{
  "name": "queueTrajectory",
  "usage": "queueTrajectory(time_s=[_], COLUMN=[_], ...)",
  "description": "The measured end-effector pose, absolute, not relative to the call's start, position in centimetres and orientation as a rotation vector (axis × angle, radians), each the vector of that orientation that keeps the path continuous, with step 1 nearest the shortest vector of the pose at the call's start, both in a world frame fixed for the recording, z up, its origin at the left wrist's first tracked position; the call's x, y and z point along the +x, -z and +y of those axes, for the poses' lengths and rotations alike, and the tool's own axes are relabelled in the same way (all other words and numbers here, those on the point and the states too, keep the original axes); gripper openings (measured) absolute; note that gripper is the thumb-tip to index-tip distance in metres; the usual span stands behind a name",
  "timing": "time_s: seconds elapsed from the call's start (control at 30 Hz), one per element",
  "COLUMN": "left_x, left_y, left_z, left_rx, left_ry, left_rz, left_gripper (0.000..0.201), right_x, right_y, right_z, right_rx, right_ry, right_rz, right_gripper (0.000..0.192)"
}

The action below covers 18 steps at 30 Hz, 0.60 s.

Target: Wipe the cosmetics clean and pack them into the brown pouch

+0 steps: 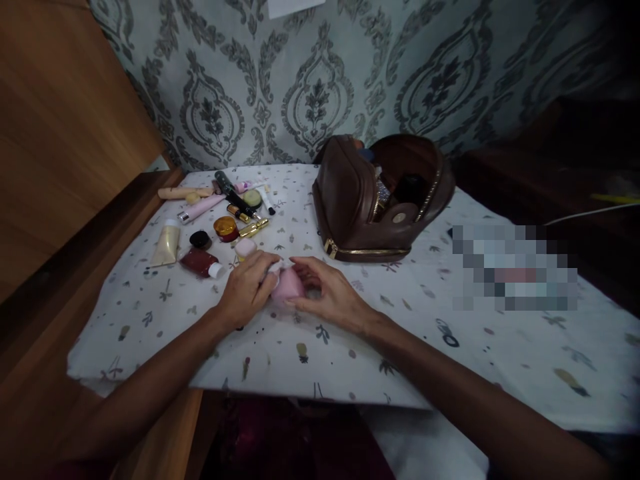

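pink soft pot [289, 285] clamped between left hand [246, 288] and right hand [330, 293] on the desk [400, 320]; fingers closed on it. best to brace the base and twist the white cap gently.

Both hands meet on a small pink rounded container [289, 285] lying on the white leaf-printed cloth [400, 320]: the left hand [247, 288] grips its white-capped end, the right hand [330, 293] steadies its side. A brown leather zip pouch [350, 200] stands open just behind, with scattered cosmetic tubes and jars [220, 220] to the left
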<state>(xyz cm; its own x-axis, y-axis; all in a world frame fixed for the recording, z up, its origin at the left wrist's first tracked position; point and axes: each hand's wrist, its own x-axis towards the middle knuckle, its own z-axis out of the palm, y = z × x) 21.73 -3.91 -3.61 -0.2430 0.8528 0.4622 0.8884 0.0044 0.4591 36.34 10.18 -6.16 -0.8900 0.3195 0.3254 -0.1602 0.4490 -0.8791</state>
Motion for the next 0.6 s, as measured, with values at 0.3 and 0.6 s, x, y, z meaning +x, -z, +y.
queueTrajectory(time_s=[0.3, 0.6], left_x=[22.6, 21.2], left_y=[3.3, 3.7], left_z=[-4.3, -3.5], left_rx=[-1.988, -1.922], left_ry=[0.868, 1.058], left_rz=[-1.857, -2.356], left_gripper=[0.028, 0.037], right_x=[36.3, 37.0], right_y=[5.7, 5.2], right_z=[10.5, 10.5], right_rx=[0.009, 0.061], right_ry=[-1.257, -1.387], right_rz=[-2.320, -2.440], right_gripper=[0.054, 0.053])
